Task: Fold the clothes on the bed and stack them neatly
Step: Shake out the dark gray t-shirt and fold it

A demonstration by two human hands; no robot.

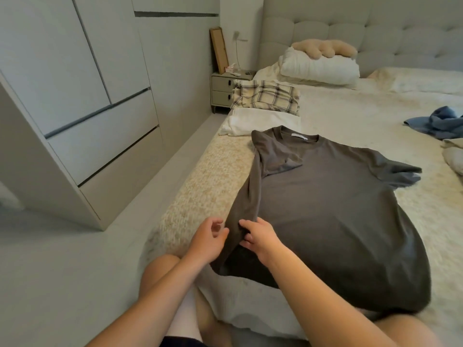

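Note:
A grey-brown T-shirt [330, 209] lies flat on the bed, collar away from me. Its left sleeve and left side are folded inward over the body, and its right sleeve sticks out to the right. My right hand [259, 237] pinches the raised folded left edge near the hem. My left hand [208, 240] sits just beside that edge, fingers loosely curled, thumb touching the fabric with nothing between the fingers. Beyond the collar lie a folded white garment [253, 122] and a folded plaid garment [268, 97].
The cream bedspread [205, 176] runs along the bed's left edge, with floor and a white wardrobe [82, 116] to the left. A crumpled blue garment [441, 122] lies at far right. Pillows [318, 66] and a nightstand [223, 90] stand at the head.

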